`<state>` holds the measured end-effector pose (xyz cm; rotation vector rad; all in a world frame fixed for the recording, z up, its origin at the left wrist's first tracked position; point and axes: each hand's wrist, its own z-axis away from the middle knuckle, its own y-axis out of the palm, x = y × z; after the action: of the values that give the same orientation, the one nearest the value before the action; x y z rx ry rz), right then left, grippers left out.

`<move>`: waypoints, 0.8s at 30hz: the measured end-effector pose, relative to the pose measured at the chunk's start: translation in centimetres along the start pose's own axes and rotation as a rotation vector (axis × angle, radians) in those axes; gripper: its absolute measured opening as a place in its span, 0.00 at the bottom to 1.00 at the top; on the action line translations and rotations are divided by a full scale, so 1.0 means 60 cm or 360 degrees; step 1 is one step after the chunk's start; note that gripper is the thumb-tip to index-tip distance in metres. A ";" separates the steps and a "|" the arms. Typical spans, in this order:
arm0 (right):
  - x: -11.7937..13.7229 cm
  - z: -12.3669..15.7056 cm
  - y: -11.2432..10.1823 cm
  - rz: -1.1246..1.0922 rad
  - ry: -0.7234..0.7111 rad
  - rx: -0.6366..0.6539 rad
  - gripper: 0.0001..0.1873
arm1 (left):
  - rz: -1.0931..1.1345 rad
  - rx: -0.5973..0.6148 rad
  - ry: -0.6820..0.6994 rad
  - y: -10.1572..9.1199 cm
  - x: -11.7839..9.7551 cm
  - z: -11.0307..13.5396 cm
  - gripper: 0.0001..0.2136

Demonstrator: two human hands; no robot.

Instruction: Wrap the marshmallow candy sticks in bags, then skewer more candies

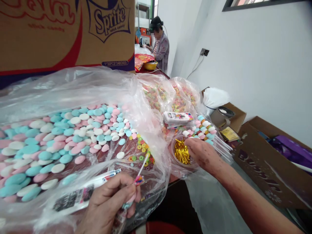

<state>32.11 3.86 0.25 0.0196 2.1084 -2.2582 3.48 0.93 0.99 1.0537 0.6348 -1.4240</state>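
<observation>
My left hand (114, 201) is closed around a candy skewer in a clear printed wrapper (129, 202), its white stick (144, 165) pointing up and right out of the gathered wrapper end. My right hand (203, 156) reaches over a clear round tub (173, 156) of gold twist ties (181, 151). Its fingers are drawn together at the ties, and whatever lies between them is hidden. Beside my left hand lies a stack of flat printed wrappers (78, 196). Beyond my right hand are finished candy skewers (203, 130) with white sticks.
Pink, blue and white candies (65, 131) spread over a plastic sheet at left, with small ring candies (143, 148) beside them. Bags of ring candies (179, 100) stand behind a stack of printed cards (177, 117). Cartons (273, 172) stand right; another person (161, 48) works behind.
</observation>
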 end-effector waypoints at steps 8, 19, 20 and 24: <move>-0.014 0.009 -0.001 -0.0119 0.0013 -0.0225 0.08 | 0.0091 0.0100 0.0130 -0.004 0.010 -0.003 0.11; 0.146 0.028 -0.009 -0.1626 -0.0398 -0.0450 0.08 | 0.0442 0.0321 0.0062 0.027 0.013 -0.008 0.09; 0.167 0.030 -0.006 -0.1707 -0.0442 -0.0409 0.08 | 0.0485 0.0332 0.0060 0.028 0.013 -0.010 0.09; 0.206 0.031 0.002 -0.1839 -0.0524 -0.0387 0.09 | 0.0562 0.0279 0.0062 0.022 0.017 -0.016 0.09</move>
<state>19.84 1.66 -0.30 -1.8393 2.4525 -2.0467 5.06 1.06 -0.08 1.2652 0.3332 -1.1659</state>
